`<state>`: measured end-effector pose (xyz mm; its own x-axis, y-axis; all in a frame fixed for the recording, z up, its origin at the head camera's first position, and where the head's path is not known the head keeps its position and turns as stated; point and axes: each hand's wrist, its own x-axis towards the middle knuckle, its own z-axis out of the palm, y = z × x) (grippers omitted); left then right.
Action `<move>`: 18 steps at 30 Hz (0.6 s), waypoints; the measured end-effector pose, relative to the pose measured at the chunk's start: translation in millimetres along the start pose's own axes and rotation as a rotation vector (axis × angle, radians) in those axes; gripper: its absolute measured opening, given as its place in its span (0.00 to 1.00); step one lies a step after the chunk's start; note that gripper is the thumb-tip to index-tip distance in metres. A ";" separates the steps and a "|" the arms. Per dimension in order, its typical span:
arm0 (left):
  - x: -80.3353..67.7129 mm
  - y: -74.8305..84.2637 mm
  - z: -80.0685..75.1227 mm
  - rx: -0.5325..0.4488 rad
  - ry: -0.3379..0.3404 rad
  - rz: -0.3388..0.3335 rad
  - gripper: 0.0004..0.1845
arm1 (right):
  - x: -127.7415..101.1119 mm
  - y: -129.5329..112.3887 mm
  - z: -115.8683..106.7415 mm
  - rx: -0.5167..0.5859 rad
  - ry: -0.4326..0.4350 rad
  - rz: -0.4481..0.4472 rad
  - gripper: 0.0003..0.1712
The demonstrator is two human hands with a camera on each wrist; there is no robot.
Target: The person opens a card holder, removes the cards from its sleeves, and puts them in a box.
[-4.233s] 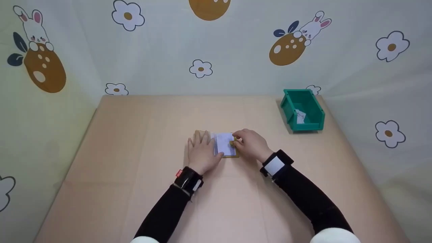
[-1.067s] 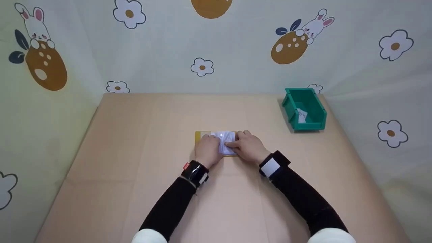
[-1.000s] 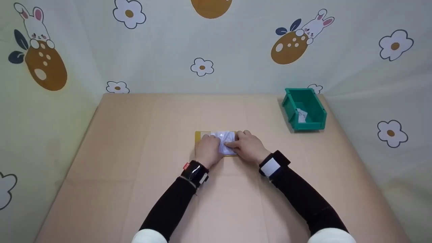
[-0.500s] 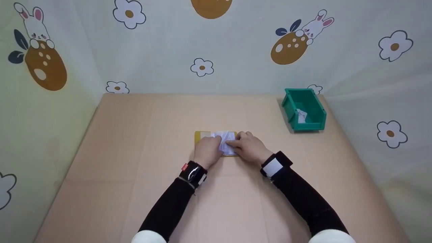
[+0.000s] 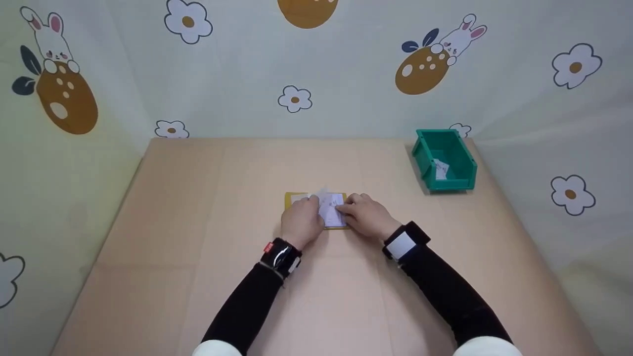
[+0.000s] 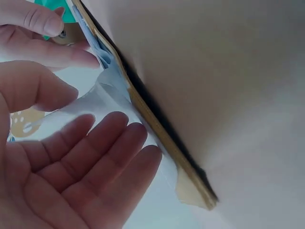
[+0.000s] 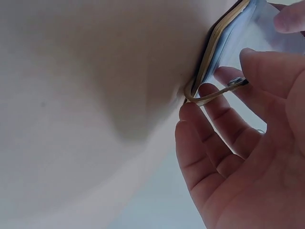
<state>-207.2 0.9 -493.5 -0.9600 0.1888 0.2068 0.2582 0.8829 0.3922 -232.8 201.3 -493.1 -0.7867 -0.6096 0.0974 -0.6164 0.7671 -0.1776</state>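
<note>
A small card holder (image 5: 288, 199) with a yellow cover lies spread on the table, its clear sleeves between both hands. My left hand (image 5: 302, 222) bends over the left half. In the left wrist view, thumb and fingers pinch a lifted translucent sleeve (image 6: 102, 98). My right hand (image 5: 368, 216) holds the right edge, thumb and forefinger at a white, faintly printed slip (image 5: 332, 217). A strap with a metal snap (image 7: 235, 82) curls up from that edge in the right wrist view, between the right fingers and thumb. The left fingertips are partly hidden in the head view.
A green plastic bin (image 5: 451, 185) stands at the table's back right, with a white slip (image 5: 441, 169) inside. Patterned cloth (image 5: 237, 74) hangs behind and on both sides of the wooden table (image 5: 222, 198).
My left hand, flat on the holder at first, has curled and now lifts a sleeve that stands up between the hands. My right hand has left the strap and stays at the right edge.
</note>
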 end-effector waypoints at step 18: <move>-3.7 -27.9 -14.0 -0.064 -0.052 -0.288 0.11 | 0.8 -0.6 -2.4 0.000 -0.042 0.019 0.19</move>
<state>-209.3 -30.4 -492.6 -0.9986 -0.0420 0.0332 -0.0207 0.8746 0.4843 -233.1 200.8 -490.6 -0.7964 -0.6024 0.0532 -0.6010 0.7788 -0.1796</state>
